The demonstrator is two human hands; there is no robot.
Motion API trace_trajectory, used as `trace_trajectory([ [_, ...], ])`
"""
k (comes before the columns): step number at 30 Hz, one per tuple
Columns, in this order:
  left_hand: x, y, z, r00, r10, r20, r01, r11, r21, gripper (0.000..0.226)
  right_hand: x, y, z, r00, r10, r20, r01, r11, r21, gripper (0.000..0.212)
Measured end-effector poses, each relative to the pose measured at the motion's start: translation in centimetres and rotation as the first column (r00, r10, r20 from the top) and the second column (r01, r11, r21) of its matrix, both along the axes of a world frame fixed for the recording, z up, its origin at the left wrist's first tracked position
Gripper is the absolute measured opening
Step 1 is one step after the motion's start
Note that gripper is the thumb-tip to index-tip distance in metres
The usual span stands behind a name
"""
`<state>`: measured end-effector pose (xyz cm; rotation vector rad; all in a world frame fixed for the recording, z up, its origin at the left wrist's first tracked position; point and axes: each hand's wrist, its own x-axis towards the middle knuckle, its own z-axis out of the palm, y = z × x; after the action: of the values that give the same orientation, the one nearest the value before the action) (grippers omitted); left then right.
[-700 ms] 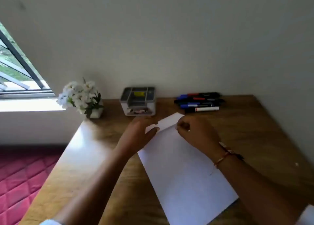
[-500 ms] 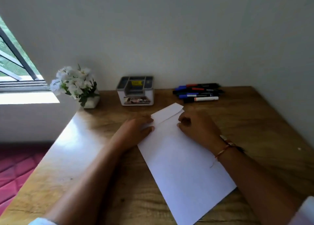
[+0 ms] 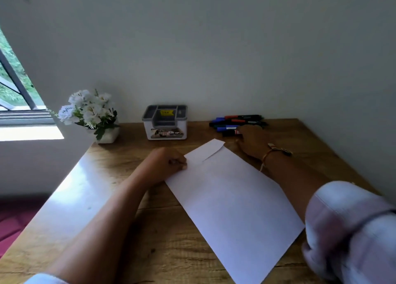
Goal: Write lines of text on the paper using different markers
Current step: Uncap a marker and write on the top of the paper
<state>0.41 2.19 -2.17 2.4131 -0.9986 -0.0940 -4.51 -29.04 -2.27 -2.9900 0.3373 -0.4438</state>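
A white sheet of paper (image 3: pixel 231 198) lies slanted on the wooden desk (image 3: pixel 120 198), its far end folded over. My left hand (image 3: pixel 167 163) rests at the paper's left edge with fingers curled, fingertips touching the sheet. Several markers (image 3: pixel 240 120) with blue, red and black caps lie at the back of the desk by the wall. My right hand (image 3: pixel 252 140) reaches over the nearest one, a white-barrelled marker with a black cap (image 3: pixel 229 133). Its fingers lie across the barrel with the thumb on the near side, hiding most of the barrel.
A grey and white organiser box (image 3: pixel 165 125) stands against the wall left of the markers. A small white pot of white flowers (image 3: pixel 92 116) sits at the desk's back left corner. The wall (image 3: pixel 214 47) closes off the back and right. A window (image 3: pixel 12 90) is at far left.
My right hand has left the paper's folded end and moved back and right onto the markers. My left hand has curled up at the paper's left edge. The camera has tilted.
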Motion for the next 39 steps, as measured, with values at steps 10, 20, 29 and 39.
trace_trajectory([
  [10, 0.2, -0.3, 0.0, 0.994, -0.087, -0.062, 0.086, 0.996, -0.018, 0.026, 0.4, 0.2, 0.5, 0.994, -0.038, 0.101, 0.051, 0.990, -0.134, 0.026],
  [20, -0.8, -0.3, 0.5, 0.985, -0.102, -0.142, 0.095, 0.994, -0.056, 0.045, -5.0, 10.8, 2.8, 0.951, 0.273, 0.143, -0.306, 0.776, 0.552, 0.028],
  [29, -0.7, -0.3, 0.4, 0.966, -0.107, -0.236, 0.010, 0.926, -0.377, 0.027, -5.1, 11.5, 0.8, 0.925, 0.340, 0.170, -0.380, 0.827, 0.415, 0.015],
  [39, -0.7, -0.3, 0.4, 0.909, -0.240, -0.341, 0.025, 0.848, -0.529, 0.025, -5.7, 12.6, 1.3, 0.886, 0.412, 0.213, -0.464, 0.778, 0.425, 0.026],
])
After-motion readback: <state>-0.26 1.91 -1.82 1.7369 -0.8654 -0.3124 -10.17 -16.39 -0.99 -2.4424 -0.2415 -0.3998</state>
